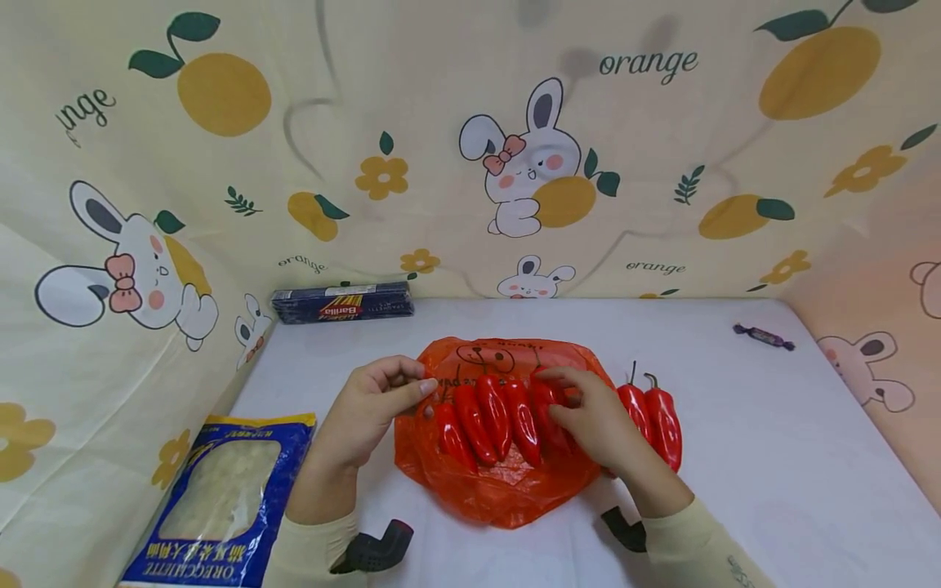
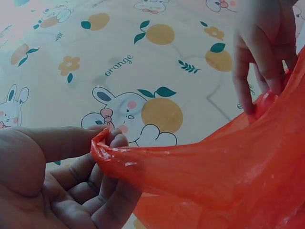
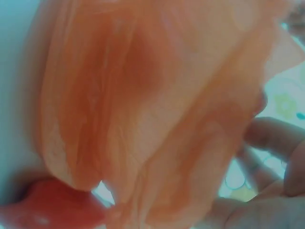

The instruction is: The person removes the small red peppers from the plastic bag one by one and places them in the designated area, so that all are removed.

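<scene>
A red plastic bag (image 1: 507, 498) lies in the middle of the table, with several glossy red chili peppers (image 1: 494, 416) side by side in its opening. My left hand (image 1: 373, 404) pinches the bag's left edge between thumb and fingers; the left wrist view shows the gathered plastic (image 2: 114, 153) in that pinch. At the bag's right side, my right hand (image 1: 599, 416) grips the rightmost pepper (image 1: 546, 402), its fingertips around the upper part. Bag film fills most of the right wrist view. Two more peppers (image 1: 665, 425) with stems lie on the table just right of the bag.
A blue orecchiette pack (image 1: 290, 457) lies at the left, close by the left forearm. Near the back wall is a dark blue Barilla spaghetti pack (image 1: 342, 304). A small wrapped candy (image 1: 764, 336) sits at the back right. Patterned cloth walls surround the white table (image 1: 742, 457).
</scene>
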{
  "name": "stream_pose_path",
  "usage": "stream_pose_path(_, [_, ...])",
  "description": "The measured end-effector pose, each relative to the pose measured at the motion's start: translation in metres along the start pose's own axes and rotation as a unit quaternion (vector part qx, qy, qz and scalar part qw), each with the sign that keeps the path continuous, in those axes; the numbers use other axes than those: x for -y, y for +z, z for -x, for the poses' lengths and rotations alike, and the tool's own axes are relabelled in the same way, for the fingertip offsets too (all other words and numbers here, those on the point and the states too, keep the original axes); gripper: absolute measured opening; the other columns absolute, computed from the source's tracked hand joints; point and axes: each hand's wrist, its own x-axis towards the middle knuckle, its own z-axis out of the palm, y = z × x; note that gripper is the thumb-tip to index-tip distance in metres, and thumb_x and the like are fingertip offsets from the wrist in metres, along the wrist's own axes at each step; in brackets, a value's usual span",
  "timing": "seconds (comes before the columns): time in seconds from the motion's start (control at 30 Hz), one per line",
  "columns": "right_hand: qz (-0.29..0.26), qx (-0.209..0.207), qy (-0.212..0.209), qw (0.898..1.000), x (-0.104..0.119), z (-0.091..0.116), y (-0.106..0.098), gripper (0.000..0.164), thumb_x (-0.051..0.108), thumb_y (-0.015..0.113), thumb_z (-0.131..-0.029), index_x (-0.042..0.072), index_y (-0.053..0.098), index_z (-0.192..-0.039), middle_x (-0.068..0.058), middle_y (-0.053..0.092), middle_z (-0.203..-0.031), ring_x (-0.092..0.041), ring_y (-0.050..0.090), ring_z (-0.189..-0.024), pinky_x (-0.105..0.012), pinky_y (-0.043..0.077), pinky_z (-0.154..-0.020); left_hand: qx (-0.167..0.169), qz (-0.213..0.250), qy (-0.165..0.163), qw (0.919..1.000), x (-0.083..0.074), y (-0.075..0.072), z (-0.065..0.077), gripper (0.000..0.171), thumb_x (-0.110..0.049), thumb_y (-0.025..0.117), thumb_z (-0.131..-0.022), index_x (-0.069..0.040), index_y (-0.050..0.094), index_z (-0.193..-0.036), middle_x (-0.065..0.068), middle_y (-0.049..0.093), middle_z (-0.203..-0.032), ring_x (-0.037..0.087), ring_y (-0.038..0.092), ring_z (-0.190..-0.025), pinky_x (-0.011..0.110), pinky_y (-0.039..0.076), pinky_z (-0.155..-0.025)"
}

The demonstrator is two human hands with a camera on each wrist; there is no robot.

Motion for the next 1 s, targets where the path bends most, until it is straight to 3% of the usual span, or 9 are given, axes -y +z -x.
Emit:
stream_pose_path(0.2, [-0.089, 0.022, 0.001, 0.996, -0.002, 0.010, -0.012, 0.048, 0.007, 0.075, -0.102, 0.017, 0.065, -0.147, -0.014, 0.061, -0.139, -0.038, 0.060, -0.120, -0.045, 0.065, -0.081, 0.005, 0.007, 0.006, 0.9999, 0.002, 0.000, 0.000, 0.012, 0.001, 0.069, -0.104, 0.011, 0.067, -0.111, 0.013, 0.069, -0.093, 0.019, 0.069, -0.081, 0.031, 0.063, -0.081])
stream_pose_path(0.37, [-0.128, 0.028, -0.006, 0.991, -0.010, 0.017, -0.022, 0.050, 0.007, 0.076, -0.101, 0.017, 0.064, -0.148, -0.016, 0.061, -0.140, -0.040, 0.059, -0.123, -0.045, 0.065, -0.083, 0.005, 0.010, 0.002, 0.9999, 0.002, 0.001, -0.001, 0.010, 0.002, 0.069, -0.105, 0.010, 0.067, -0.110, 0.014, 0.068, -0.092, 0.020, 0.069, -0.080, 0.032, 0.063, -0.081])
stream_pose_path(0.67, [-0.146, 0.015, -0.013, 0.989, -0.025, 0.032, -0.039, 0.049, 0.009, 0.076, -0.102, 0.017, 0.063, -0.149, -0.019, 0.061, -0.138, -0.043, 0.059, -0.122, -0.045, 0.065, -0.081, 0.006, 0.007, 0.001, 1.0000, 0.001, 0.001, -0.001, 0.011, 0.001, 0.069, -0.105, 0.010, 0.068, -0.111, 0.015, 0.069, -0.094, 0.021, 0.069, -0.081, 0.032, 0.063, -0.082])
stream_pose_path(1.0, [-0.133, -0.015, -0.023, 0.991, -0.044, 0.045, -0.062, 0.052, 0.010, 0.074, -0.104, 0.014, 0.059, -0.153, -0.019, 0.060, -0.139, -0.036, 0.060, -0.120, -0.046, 0.065, -0.080, -0.001, 0.001, -0.001, 1.0000, 0.002, 0.001, -0.001, 0.012, 0.001, 0.070, -0.105, 0.010, 0.068, -0.112, 0.016, 0.069, -0.095, 0.022, 0.069, -0.082, 0.032, 0.063, -0.082])
